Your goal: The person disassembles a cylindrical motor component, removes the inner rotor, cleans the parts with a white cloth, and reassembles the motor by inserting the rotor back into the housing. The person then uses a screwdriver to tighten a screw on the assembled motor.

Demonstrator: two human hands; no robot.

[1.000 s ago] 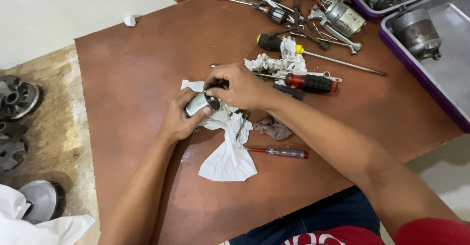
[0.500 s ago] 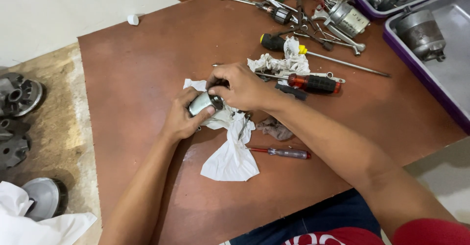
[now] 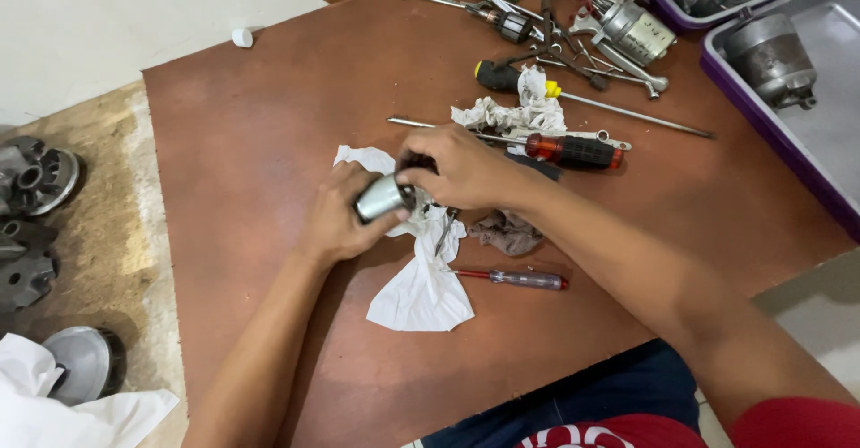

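Can't see far end of metal cylinder [image 3: 382,197]: right hand [image 3: 461,168] covers it, left hand [image 3: 339,218] wraps underside. Grey trays [image 3: 829,134] cut off at right edge. Tool pile [image 3: 555,18] too tangled to sort. White cloth [image 3: 54,408] runs off bottom left.

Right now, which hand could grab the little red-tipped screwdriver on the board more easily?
Probably the right hand. The small screwdriver lies on its side of the white tissue, just beneath that forearm. The left hand is wrapped around the shiny metal cylinder and sits farther away.
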